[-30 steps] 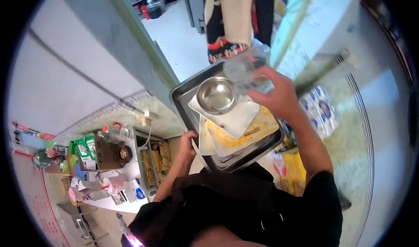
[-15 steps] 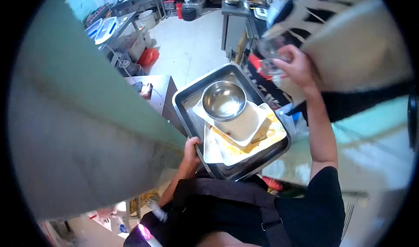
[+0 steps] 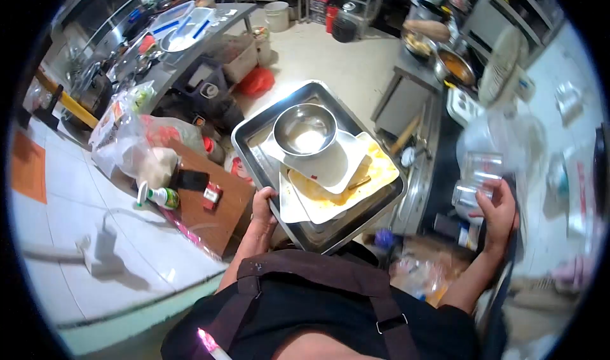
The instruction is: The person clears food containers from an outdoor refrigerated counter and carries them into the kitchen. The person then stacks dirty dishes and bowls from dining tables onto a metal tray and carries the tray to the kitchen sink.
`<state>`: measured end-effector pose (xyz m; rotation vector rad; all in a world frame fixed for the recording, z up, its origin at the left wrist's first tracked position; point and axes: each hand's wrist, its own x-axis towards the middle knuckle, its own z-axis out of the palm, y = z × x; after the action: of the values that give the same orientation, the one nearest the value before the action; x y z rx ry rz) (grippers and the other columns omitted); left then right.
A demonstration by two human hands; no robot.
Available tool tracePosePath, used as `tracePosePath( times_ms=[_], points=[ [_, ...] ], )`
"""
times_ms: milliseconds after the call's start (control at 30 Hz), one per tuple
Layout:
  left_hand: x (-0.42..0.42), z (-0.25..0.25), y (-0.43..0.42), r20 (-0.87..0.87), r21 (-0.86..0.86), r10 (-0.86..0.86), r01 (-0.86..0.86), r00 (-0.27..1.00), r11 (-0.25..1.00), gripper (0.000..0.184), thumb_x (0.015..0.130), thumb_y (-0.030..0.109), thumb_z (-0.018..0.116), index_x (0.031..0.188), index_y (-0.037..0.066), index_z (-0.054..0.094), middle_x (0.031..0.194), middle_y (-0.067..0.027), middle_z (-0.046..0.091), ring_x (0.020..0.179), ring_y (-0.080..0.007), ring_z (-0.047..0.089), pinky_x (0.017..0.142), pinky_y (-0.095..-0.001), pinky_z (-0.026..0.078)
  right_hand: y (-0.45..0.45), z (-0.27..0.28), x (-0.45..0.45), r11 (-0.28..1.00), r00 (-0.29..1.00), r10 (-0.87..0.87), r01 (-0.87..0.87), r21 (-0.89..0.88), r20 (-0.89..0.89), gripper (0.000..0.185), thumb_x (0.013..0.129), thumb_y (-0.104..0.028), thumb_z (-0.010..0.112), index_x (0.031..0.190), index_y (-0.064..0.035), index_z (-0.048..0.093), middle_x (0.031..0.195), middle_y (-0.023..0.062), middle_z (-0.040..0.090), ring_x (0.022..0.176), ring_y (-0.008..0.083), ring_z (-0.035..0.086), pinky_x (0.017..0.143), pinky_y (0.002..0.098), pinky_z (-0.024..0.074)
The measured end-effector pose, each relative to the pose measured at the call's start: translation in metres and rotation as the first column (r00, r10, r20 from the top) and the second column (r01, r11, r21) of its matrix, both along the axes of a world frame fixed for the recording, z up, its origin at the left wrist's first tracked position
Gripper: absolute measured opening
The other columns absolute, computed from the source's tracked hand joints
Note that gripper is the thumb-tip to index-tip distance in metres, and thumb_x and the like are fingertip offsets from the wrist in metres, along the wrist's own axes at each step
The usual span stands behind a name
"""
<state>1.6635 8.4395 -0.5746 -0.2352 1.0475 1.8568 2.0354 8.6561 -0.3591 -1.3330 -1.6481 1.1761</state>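
My left hand (image 3: 264, 207) grips the near left edge of a deep metal tray (image 3: 327, 240), which it carries at a tilt in front of my apron. Stacked in the tray are white dishes (image 3: 346, 163), the lower ones smeared with yellow food residue (image 3: 381, 169). On top of them sits a round steel bowl (image 3: 284, 128) with nothing visible inside. Off to the right, my right hand (image 3: 499, 214) has its fingers closed on two clear glasses (image 3: 483, 165), held close together and apart from the tray.
To the left, a brown board (image 3: 216, 226) holds a red packet and a dark flat object; a spray bottle (image 3: 159, 196) stands nearby. A worktop (image 3: 149, 80) with trays runs beyond. At right are a steel sink counter (image 3: 413, 201), a pan of orange food (image 3: 454, 67) and plastic bags (image 3: 502, 137).
The view has moved past a pale green wall edge into the kitchen, opening up both sides. My right hand with the glasses is now lower and farther right. The tray stays in my left hand.
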Motion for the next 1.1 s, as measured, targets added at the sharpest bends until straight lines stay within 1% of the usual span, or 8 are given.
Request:
tracePosePath(
  times_ms=[133, 400, 467, 500, 733, 867, 1000, 1100],
  points=[
    [-0.033, 0.038, 0.055, -0.075, -0.096, 0.072, -0.079, 0.995, 0.992, 0.019, 0.061, 0.003, 0.044, 0.075, -0.006, 0.052, 0.07, -0.0121, 0.056, 0.063, -0.0237, 0.058, 0.064, -0.0326, 0.051, 0.09, -0.018, -0.052, 0.995, 0.997, 0.079, -0.08, -0.068, -0.022, 0.026, 0.071, -0.005, 0.061, 0.095, -0.0023, 0.051, 0.084, 0.0031, 0.053, 0.074, 0.0107, 0.052, 0.046, 0.0232, 0.0509],
    [-0.149, -0.012, 0.177, -0.079, 0.067, 0.176, -0.171, 0.981, 0.983, 0.003, 0.062, 0.002, 0.044, 0.06, 0.002, 0.047, 0.062, -0.007, 0.051, 0.055, -0.0189, 0.054, 0.056, -0.0285, 0.048, 0.264, -0.062, -0.196, 0.976, 0.979, 0.198, -0.193, -0.101, 0.043, 0.023, 0.071, -0.007, 0.062, 0.092, -0.0024, 0.052, 0.068, -0.0023, 0.046, 0.06, 0.0053, 0.047, 0.044, 0.0227, 0.0491],
    [-0.168, 0.01, 0.222, -0.157, -0.127, 0.229, -0.249, 0.961, 0.96, 0.004, 0.062, 0.003, 0.044, 0.06, 0.002, 0.046, 0.062, -0.0074, 0.051, 0.053, -0.0189, 0.054, 0.053, -0.0291, 0.049, 0.309, -0.075, -0.233, 0.968, 0.962, 0.243, -0.232, -0.099, 0.123, 0.023, 0.071, -0.008, 0.063, 0.09, -0.0023, 0.053, 0.066, -0.0027, 0.046, 0.059, 0.0053, 0.047, 0.043, 0.0226, 0.0478],
    [-0.196, -0.031, 0.232, -0.004, -0.108, 0.229, -0.228, 0.973, 0.968, 0.006, 0.063, 0.006, 0.044, 0.063, 0.001, 0.048, 0.059, -0.0082, 0.051, 0.05, -0.0219, 0.053, 0.051, -0.0309, 0.05, 0.335, -0.086, -0.251, 0.962, 0.952, 0.272, -0.265, -0.065, 0.14, 0.022, 0.07, -0.009, 0.064, 0.088, -0.0018, 0.053, 0.066, -0.0024, 0.047, 0.058, 0.0061, 0.047, 0.042, 0.0233, 0.0477],
    [-0.277, -0.016, 0.358, -0.075, -0.018, 0.277, -0.279, 0.958, 0.96, 0.01, 0.062, 0.003, 0.043, 0.067, -0.003, 0.05, 0.07, -0.0133, 0.055, 0.064, -0.0238, 0.058, 0.064, -0.0334, 0.052, 0.488, -0.104, -0.408, 0.911, 0.89, 0.411, -0.392, -0.131, 0.197, 0.023, 0.069, -0.012, 0.065, 0.086, -0.0003, 0.053, 0.07, 0.0024, 0.054, 0.058, 0.0071, 0.05, 0.042, 0.0231, 0.0477],
    [-0.335, -0.066, 0.416, -0.059, 0.084, 0.279, -0.274, 0.959, 0.958, 0.017, 0.063, 0.003, 0.042, 0.072, -0.009, 0.05, 0.072, -0.018, 0.056, 0.065, -0.0268, 0.06, 0.062, -0.036, 0.053, 0.573, -0.126, -0.51, 0.825, 0.79, 0.547, -0.566, -0.015, 0.277, 0.027, 0.068, -0.014, 0.067, 0.086, -0.0005, 0.053, 0.067, 0.0031, 0.055, 0.058, 0.0082, 0.052, 0.042, 0.023, 0.0476],
    [-0.365, -0.08, 0.48, -0.089, 0.058, 0.452, -0.448, 0.888, 0.892, 0.014, 0.063, 0.003, 0.043, 0.071, -0.007, 0.05, 0.069, -0.0167, 0.055, 0.063, -0.027, 0.06, 0.063, -0.036, 0.053, 0.647, -0.125, -0.647, 0.668, 0.665, 0.659, -0.732, 0.134, 0.351, 0.027, 0.068, -0.016, 0.068, 0.085, -0.0015, 0.053, 0.064, 0.0014, 0.051, 0.053, 0.0064, 0.051, 0.04, 0.0219, 0.0447],
    [-0.382, -0.074, 0.526, -0.069, 0.05, 0.493, -0.491, 0.867, 0.87, 0.025, 0.062, 0.005, 0.044, 0.082, -0.01, 0.049, 0.075, -0.017, 0.056, 0.068, -0.0268, 0.06, 0.067, -0.0351, 0.052, 0.681, -0.127, -0.758, 0.501, 0.535, 0.699, -0.84, 0.21, 0.474, 0.033, 0.066, -0.021, 0.069, 0.088, -0.0023, 0.055, 0.066, 0.0098, 0.057, 0.058, 0.0146, 0.057, 0.05, 0.0273, 0.0472]
  ],
)
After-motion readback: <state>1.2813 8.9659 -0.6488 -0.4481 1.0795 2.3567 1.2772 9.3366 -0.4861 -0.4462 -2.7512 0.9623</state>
